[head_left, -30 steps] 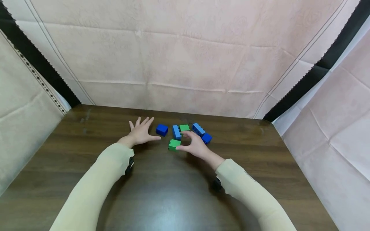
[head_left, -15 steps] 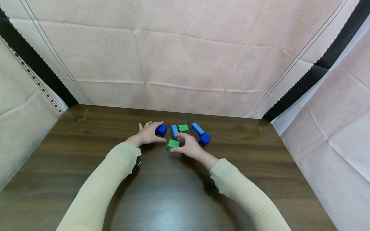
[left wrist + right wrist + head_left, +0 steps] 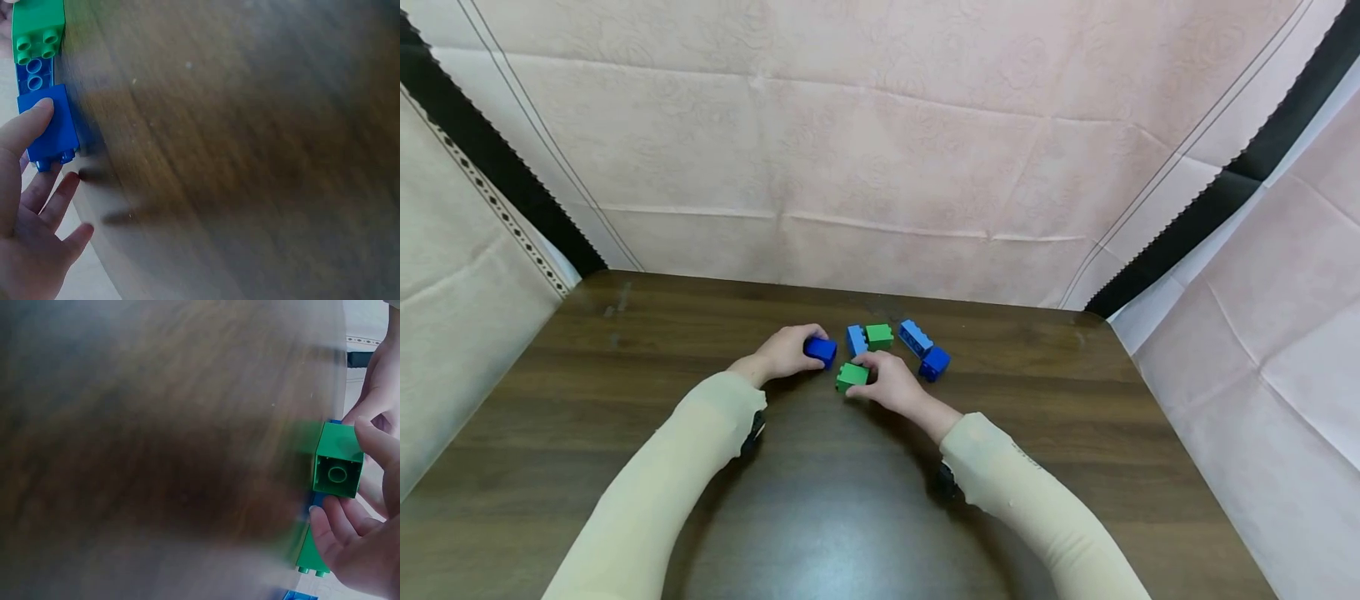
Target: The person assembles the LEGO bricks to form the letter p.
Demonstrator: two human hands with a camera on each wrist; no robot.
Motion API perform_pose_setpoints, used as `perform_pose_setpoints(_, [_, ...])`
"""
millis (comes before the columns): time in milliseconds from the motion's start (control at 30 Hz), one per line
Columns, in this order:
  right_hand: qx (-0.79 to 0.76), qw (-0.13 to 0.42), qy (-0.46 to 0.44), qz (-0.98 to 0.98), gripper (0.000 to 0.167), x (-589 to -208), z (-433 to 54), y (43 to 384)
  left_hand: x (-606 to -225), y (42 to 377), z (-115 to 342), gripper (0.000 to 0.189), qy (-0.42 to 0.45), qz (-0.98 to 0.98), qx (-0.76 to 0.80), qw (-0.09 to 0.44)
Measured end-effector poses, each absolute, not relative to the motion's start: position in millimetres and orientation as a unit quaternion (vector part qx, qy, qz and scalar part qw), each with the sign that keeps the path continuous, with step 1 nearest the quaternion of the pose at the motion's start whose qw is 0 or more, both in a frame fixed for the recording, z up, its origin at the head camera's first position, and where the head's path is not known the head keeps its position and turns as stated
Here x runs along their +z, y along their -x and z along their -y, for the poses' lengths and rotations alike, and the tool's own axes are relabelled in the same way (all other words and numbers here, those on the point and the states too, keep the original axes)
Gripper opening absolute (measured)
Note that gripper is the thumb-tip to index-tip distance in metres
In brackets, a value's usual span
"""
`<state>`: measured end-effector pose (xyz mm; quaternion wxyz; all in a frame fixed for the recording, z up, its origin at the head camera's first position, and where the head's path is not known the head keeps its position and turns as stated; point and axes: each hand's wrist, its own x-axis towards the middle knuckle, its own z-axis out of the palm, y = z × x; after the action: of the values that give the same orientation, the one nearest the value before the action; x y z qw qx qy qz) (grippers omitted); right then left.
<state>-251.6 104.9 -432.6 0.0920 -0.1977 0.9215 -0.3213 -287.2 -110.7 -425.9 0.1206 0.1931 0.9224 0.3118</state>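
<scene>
Table (image 3: 820,517) of dark wood fills the lower part of the head view, and pale patterned cloth (image 3: 880,167) rises behind it and at both sides. The left hand (image 3: 781,352) grips a dark blue block (image 3: 822,352), which is at its right, between thumb and fingers. The right hand (image 3: 891,382) pinches a green block (image 3: 852,377) at its left; the studs of this block face left. Beyond the right hand, a light blue block (image 3: 915,337) lies with its long axis slantwise.

In the left wrist view, the thumb presses the dark blue block, whose studs point down the view, toward the fingers.

In the right wrist view, the green block shows its hollow underside to the camera; its longer axis cannot be told.
</scene>
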Motion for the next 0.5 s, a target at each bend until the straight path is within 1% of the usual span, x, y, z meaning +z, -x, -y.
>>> perform_pose_setpoints(200, [-0.297, 0.101, 0.204, -0.927, 0.042, -433.1, -104.0, 252.5, -428.1, 284.5, 112.3, 0.039, -0.203, -0.919, 0.315, 0.117])
perform_pose_setpoints(500, [-0.306, 0.108, 0.209, -0.922, 0.037, -431.5, -104.9, 251.1, -427.3, 281.0, 114.2, 0.038, -0.221, -0.919, 0.307, 0.115])
